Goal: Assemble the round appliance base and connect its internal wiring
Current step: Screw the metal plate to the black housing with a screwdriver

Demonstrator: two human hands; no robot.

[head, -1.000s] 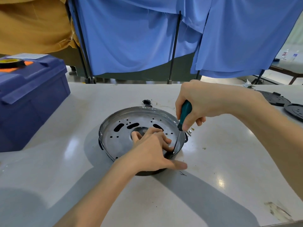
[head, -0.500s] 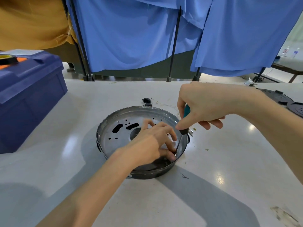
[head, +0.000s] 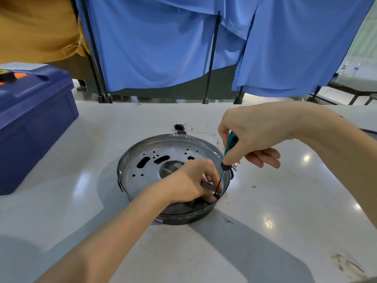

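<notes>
A round metal appliance base (head: pixel 142 172) with slots and small holes lies on the white table, its dark rim toward me. My left hand (head: pixel 191 182) reaches inside it at the near right wall, fingers curled and pinching a small dark part by the screwdriver tip. My right hand (head: pixel 255 135) grips a teal-handled screwdriver (head: pixel 229 152), shaft slanting down to that spot inside the rim. A small black connector (head: pixel 179 127) with thin wires lies just behind the base.
A blue plastic toolbox (head: pixel 34 119) stands at the left with a tape roll (head: pixel 6 75) on its lid. Blue curtains on black poles hang beyond the table's far edge. Small metal pieces (head: pixel 235 167) lie by the base's right side.
My left hand has drawn its fingers together from a flatter press into a pinch at the screwdriver tip. My right hand regripped the handle higher. The view tilted slightly.
</notes>
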